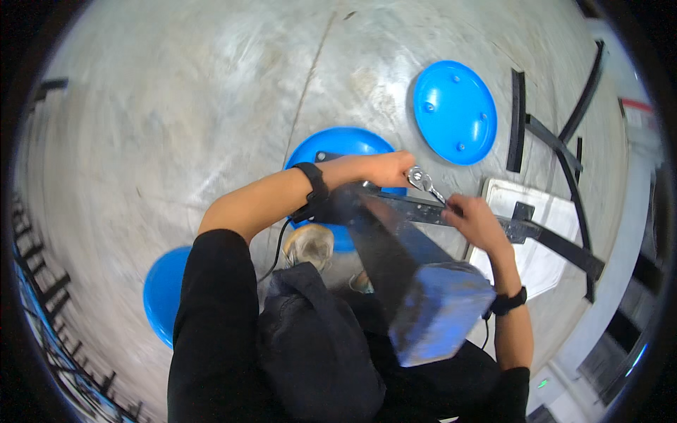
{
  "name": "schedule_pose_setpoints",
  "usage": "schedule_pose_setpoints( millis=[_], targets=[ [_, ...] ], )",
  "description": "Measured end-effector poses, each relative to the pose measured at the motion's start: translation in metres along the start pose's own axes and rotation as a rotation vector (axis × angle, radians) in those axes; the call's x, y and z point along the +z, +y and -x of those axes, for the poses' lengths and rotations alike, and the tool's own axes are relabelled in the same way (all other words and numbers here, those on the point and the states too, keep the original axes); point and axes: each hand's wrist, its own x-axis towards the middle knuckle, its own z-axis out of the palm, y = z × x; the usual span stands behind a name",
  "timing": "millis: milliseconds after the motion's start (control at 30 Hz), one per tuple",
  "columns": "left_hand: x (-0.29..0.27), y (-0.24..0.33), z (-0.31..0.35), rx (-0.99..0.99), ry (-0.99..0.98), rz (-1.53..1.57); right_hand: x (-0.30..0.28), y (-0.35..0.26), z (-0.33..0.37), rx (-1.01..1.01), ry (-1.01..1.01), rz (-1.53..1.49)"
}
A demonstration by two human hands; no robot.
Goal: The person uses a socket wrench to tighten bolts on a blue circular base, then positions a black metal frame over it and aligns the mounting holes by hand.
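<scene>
My left hand [390, 169] is closed around the head end of a silver ratchet wrench [428, 183], above a black metal bar [412, 209] with holes. At the other end of the wrench, the fingers of my right hand [474, 220] are closed on its handle, close over the bar. A dark square metal post [395, 247] slants toward my lap, its blue-tinged end [441, 314] nearest me and blurred. Under the bar and my left forearm lies a blue round disc [340, 139], partly hidden.
A second blue disc [457, 113] with several small studs lies beyond my hands. Another blue disc [163, 299] is at left. Black strips [564, 155] cross at right, near a white panel [550, 247]. A shoe [308, 248] shows below my left forearm.
</scene>
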Motion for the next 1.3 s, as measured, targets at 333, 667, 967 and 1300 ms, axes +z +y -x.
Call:
schedule_pose_setpoints(
  millis=[333, 667, 967, 1300],
  targets=[
    [0.019, -0.022, -0.012, 0.180, 0.102, -0.006, -0.005, -0.020, -0.010, 0.076, -0.051, 0.146],
    [0.016, -0.032, -0.014, 0.128, -0.024, -0.016, -0.143, -0.037, 0.021, -0.003, -0.041, 0.441],
    [0.003, -0.011, -0.016, 0.103, -0.129, -0.101, -0.049, -0.018, -0.013, -0.317, 0.053, 0.707],
    [0.004, -0.019, 0.004, 0.304, 0.112, 0.155, 0.018, -0.030, -0.017, 0.307, -0.186, -0.472]
  ],
)
